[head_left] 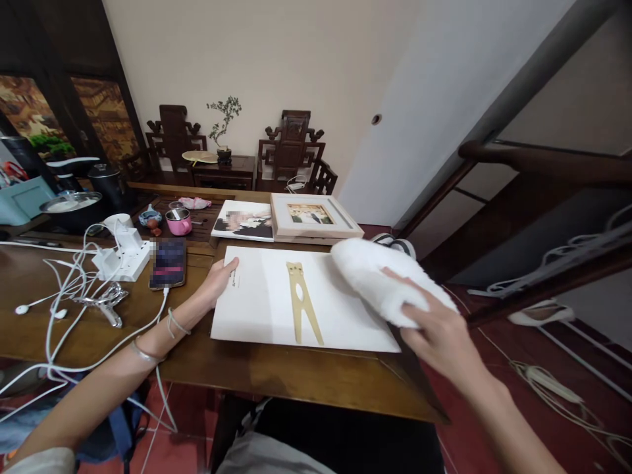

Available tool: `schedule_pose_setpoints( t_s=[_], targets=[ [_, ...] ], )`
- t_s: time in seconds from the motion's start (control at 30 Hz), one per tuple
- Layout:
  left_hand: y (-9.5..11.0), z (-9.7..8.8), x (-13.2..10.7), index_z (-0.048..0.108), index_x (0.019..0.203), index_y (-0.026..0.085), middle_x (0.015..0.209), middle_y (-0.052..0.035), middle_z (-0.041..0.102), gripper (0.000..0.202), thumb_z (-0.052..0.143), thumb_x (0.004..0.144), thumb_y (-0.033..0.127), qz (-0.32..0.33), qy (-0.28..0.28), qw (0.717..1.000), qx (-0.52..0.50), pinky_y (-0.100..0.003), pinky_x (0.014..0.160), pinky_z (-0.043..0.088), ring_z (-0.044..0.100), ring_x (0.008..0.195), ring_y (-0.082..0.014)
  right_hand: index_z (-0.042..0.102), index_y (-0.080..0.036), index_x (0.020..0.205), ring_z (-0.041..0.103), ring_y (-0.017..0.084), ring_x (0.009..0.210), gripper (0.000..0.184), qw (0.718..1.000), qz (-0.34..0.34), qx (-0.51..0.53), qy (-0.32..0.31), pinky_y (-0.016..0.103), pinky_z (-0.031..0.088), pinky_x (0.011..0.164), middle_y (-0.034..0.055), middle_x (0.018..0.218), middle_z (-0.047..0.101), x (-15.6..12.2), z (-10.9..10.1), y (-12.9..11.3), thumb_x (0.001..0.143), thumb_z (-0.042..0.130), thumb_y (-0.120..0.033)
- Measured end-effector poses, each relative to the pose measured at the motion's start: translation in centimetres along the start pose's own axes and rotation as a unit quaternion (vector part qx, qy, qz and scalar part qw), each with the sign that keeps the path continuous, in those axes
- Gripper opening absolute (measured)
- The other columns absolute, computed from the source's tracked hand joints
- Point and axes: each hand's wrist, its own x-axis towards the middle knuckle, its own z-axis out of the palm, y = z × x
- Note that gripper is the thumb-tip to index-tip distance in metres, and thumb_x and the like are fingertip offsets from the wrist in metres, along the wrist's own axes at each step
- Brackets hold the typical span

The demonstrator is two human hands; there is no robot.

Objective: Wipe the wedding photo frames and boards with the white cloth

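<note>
A flat white board (264, 296), like an album or a thin box, lies on the wooden table in front of me. On its face is a gold A-shaped figure (299, 299); whether it is printed or attached I cannot tell. My left hand (217, 283) grips the board's left edge, thumb on top, other fingers mostly hidden. Bunched in my right hand (439, 329) is a fluffy white cloth (380, 273), at the board's right side and covering its far right corner. Whether the cloth presses on the board or hovers is unclear.
Behind the board are a framed picture (312, 217) and a photo panel (244, 220). To the left lie a charging phone (168, 263), a power strip (129, 260) with tangled white cables and a pink cup (178, 222). The table's right edge (419, 382) drops to red floor.
</note>
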Motion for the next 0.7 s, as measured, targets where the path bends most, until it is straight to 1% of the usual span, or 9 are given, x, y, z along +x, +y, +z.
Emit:
schedule_pose_setpoints(
  t_s=[0.03, 0.1, 0.17, 0.33, 0.4, 0.5, 0.6, 0.67, 0.7],
  targets=[
    [-0.1, -0.1, 0.1, 0.062, 0.08, 0.014, 0.065, -0.0017, 0.067, 0.039, 0.076, 0.065, 0.047, -0.001, 0.0, 1.0, 0.003, -0.026, 0.053, 0.046, 0.061, 0.054, -0.0164, 0.065, -0.026, 0.063, 0.053, 0.035, 0.123, 0.022, 0.998, -0.05, -0.003, -0.032, 0.056, 0.044, 0.101, 0.0077, 0.127, 0.064, -0.3, 0.4, -0.7, 0.065, 0.054, -0.007],
    [-0.2, -0.1, 0.2, 0.061, 0.08, 0.014, 0.064, -0.0014, 0.066, 0.037, 0.075, 0.067, 0.047, 0.002, 0.0, 1.0, 0.008, -0.027, 0.054, 0.046, 0.061, 0.054, -0.0163, 0.067, -0.024, 0.072, 0.04, 0.032, 0.134, 0.031, 0.984, -0.149, -0.025, -0.097, 0.06, 0.038, 0.107, 0.0077, 0.139, 0.054, -0.7, 1.4, -1.8, 0.067, 0.048, -0.001],
    [-0.3, 0.0, 0.2, 0.06, 0.079, 0.015, 0.062, -0.0007, 0.065, 0.035, 0.075, 0.069, 0.045, 0.004, 0.002, 1.0, 0.007, -0.026, 0.054, 0.046, 0.061, 0.053, -0.0158, 0.067, -0.021, 0.074, 0.033, 0.031, 0.138, 0.036, 0.972, -0.188, -0.046, -0.13, 0.062, 0.037, 0.107, 0.0093, 0.142, 0.051, -0.8, 2.4, -2.5, 0.065, 0.043, 0.004],
    [-0.5, 0.1, 0.1, 0.058, 0.079, 0.015, 0.059, 0.0008, 0.064, 0.028, 0.073, 0.072, 0.038, -0.029, 0.003, 1.0, -0.006, -0.025, 0.052, 0.046, 0.058, 0.048, -0.0134, 0.069, -0.017, 0.082, 0.026, 0.03, 0.141, 0.044, 0.965, -0.196, -0.057, -0.167, 0.062, 0.035, 0.107, 0.014, 0.142, 0.049, -1.0, 4.1, -2.7, 0.06, 0.04, 0.007],
    [-0.7, 0.1, 0.2, 0.058, 0.078, 0.015, 0.059, 0.0005, 0.064, 0.028, 0.073, 0.073, 0.038, -0.035, -0.002, 0.999, -0.002, -0.026, 0.053, 0.046, 0.058, 0.048, -0.0139, 0.07, -0.018, 0.083, 0.027, 0.03, 0.141, 0.045, 0.966, -0.192, -0.05, -0.165, 0.063, 0.034, 0.108, 0.0127, 0.143, 0.049, -1.1, 4.4, -2.8, 0.059, 0.041, 0.007],
    [-0.5, 0.0, 0.3, 0.061, 0.078, 0.016, 0.061, -0.0014, 0.066, 0.029, 0.074, 0.072, 0.04, -0.037, -0.028, 0.999, 0.022, -0.028, 0.057, 0.048, 0.062, 0.054, -0.0164, 0.07, -0.018, 0.081, 0.029, 0.031, 0.14, 0.044, 0.97, -0.183, -0.042, -0.152, 0.063, 0.033, 0.108, 0.0122, 0.142, 0.05, -1.2, 4.7, -2.9, 0.059, 0.041, 0.007],
    [-0.1, -0.1, 0.2, 0.065, 0.078, 0.015, 0.069, -0.0049, 0.071, 0.031, 0.081, 0.062, 0.037, -0.045, -0.071, 0.993, 0.08, -0.029, 0.06, 0.05, 0.065, 0.063, -0.0199, 0.071, -0.018, 0.081, 0.03, 0.032, 0.139, 0.045, 0.973, -0.173, -0.043, -0.144, 0.065, 0.034, 0.106, 0.0135, 0.14, 0.052, -1.2, 4.9, -3.0, 0.059, 0.041, 0.007],
    [0.3, -0.3, 0.1, 0.068, 0.08, 0.016, 0.076, -0.0058, 0.073, 0.036, 0.085, 0.054, 0.035, -0.022, -0.089, 0.986, 0.139, -0.029, 0.061, 0.05, 0.067, 0.071, -0.0228, 0.071, -0.018, 0.083, 0.03, 0.032, 0.139, 0.046, 0.974, -0.169, -0.047, -0.146, 0.066, 0.034, 0.106, 0.0136, 0.139, 0.052, -1.0, 5.1, -2.9, 0.059, 0.041, 0.007],
    [0.5, -0.6, 0.1, 0.069, 0.079, 0.016, 0.077, -0.0056, 0.073, 0.038, 0.086, 0.05, 0.035, 0.001, -0.083, 0.98, 0.179, -0.028, 0.061, 0.049, 0.067, 0.074, -0.0243, 0.071, -0.018, 0.084, 0.03, 0.032, 0.139, 0.047, 0.973, -0.169, -0.049, -0.148, 0.066, 0.033, 0.106, 0.0138, 0.139, 0.053, -0.9, 5.2, -2.9, 0.059, 0.041, 0.007]
  ],
)
